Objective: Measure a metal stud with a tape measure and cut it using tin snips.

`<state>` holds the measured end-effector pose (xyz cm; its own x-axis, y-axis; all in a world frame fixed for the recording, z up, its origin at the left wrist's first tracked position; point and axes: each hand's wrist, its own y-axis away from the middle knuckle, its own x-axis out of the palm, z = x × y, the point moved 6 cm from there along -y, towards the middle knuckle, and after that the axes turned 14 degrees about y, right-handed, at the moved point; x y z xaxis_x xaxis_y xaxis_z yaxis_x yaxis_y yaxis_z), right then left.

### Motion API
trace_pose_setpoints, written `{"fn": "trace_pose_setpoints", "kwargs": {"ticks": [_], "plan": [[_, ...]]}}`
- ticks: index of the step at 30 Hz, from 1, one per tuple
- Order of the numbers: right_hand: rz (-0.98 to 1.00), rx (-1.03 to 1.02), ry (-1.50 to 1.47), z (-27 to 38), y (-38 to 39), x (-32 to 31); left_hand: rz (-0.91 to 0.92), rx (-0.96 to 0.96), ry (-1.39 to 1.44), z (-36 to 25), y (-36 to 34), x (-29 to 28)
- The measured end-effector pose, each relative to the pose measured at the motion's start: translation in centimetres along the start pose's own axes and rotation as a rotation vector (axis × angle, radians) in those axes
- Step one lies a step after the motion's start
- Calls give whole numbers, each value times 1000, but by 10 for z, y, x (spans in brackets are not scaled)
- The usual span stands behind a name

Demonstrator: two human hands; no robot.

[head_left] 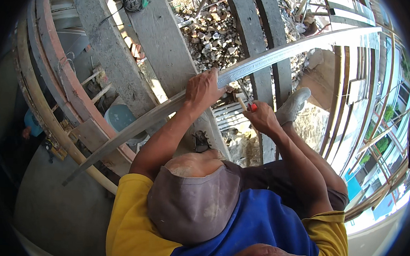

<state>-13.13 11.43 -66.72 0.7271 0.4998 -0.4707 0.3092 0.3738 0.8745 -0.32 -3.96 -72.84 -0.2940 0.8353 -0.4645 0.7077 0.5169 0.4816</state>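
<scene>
My left hand [202, 91] is closed around a long grey metal profile [263, 59] that crosses the planks diagonally; its lower-left end reaches past the curved boards. My right hand [262, 116] sits to the right, just below the profile, closed on a small pale-handled tool [241, 101] with a red part [253, 107]; what kind of tool is unclear. Both of my forearms are bare, and my right foot in a grey shoe [290, 106] rests by the planks.
Weathered planks [154, 39] have gaps over rubble [218, 41]. A green-and-black tape measure [137, 0] lies at the top. Curved boards [65, 80], a pale blue bucket [118, 115] and a partly hidden blue object [33, 120] are left. Wooden rails [339, 102] and scaffold poles [378, 144] stand right.
</scene>
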Motion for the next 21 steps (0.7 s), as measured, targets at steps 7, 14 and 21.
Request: {"fn": "trace_pose_setpoints", "kwargs": {"ticks": [7,14,21], "plan": [[0,-155,103,-5,-18,31,69,-84,-7,-7,-2,-3],[-55,-109,82,1,-15,30,114,-128,18,-5,-9,-1],[-68,12,26,8,-7,15,77,-47,-4,-5,-9,-1]]}}
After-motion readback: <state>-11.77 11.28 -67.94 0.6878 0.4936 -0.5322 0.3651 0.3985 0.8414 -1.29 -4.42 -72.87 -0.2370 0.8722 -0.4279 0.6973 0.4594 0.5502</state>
